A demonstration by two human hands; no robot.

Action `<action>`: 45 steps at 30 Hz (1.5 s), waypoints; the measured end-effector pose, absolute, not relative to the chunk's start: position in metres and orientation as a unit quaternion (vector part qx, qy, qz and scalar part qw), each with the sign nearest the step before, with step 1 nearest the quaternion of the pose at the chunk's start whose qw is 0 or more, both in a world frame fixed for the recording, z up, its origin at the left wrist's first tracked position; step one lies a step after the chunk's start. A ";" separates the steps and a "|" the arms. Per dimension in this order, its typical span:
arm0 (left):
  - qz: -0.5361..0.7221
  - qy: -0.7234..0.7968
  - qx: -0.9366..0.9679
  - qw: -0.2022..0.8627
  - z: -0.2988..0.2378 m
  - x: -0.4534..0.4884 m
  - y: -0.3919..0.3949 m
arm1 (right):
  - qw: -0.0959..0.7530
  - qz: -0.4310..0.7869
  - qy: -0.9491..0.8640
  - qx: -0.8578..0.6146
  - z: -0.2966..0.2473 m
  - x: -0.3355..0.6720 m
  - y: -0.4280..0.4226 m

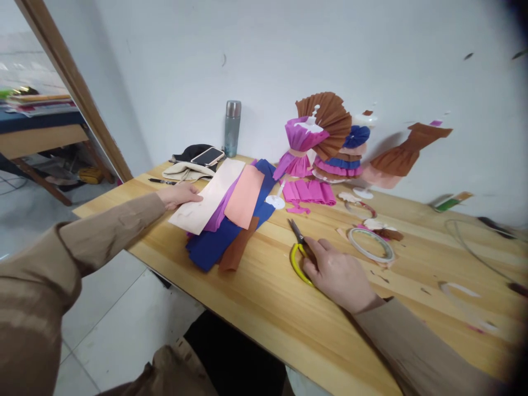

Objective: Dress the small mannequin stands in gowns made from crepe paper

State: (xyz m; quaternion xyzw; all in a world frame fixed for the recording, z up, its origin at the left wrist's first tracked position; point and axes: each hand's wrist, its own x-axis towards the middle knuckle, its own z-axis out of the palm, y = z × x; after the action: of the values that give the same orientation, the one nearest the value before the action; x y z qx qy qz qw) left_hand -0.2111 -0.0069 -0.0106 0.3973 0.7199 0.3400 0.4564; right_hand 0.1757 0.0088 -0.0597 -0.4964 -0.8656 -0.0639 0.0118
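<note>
My left hand (180,194) rests on the near end of a pale cream paper strip (210,195), fingers closed on its edge. That strip lies on top of a stack of crepe paper sheets: peach (245,196), purple, blue (214,242) and brown (238,246). My right hand (336,269) lies on the wooden table (264,291) with its fingers wrapped round the yellow handles of a pair of scissors (297,247). The scissors' blades point away from me and lie flat on the wood.
Crepe-paper doll dresses (324,137) stand at the back by the wall, with folded pink paper (309,191) in front. A tape roll (370,245) lies right of the scissors. A phone (207,156), a pen (161,181) and a flask (232,127) sit at the back left.
</note>
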 end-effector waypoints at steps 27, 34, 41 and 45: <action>0.357 0.610 0.584 0.399 0.063 -0.164 -0.019 | 0.025 -0.049 -0.867 -0.495 -0.059 0.176 0.008; 0.316 0.646 0.453 0.528 0.009 -0.201 0.000 | 0.034 -0.063 -0.870 -0.487 -0.061 0.177 0.009; 0.254 0.759 0.570 0.186 0.005 -0.206 0.000 | 0.035 -0.061 -0.869 -0.490 -0.063 0.177 0.010; 0.188 0.688 0.701 0.001 0.014 -0.178 -0.006 | 0.017 -0.047 -0.866 -0.497 -0.061 0.176 0.010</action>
State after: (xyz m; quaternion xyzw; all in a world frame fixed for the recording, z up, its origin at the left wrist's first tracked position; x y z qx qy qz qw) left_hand -0.1784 -0.0062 0.0145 0.7012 0.6877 0.1880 0.0014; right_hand 0.1759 0.0097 -0.0612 -0.4970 -0.8663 -0.0466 0.0166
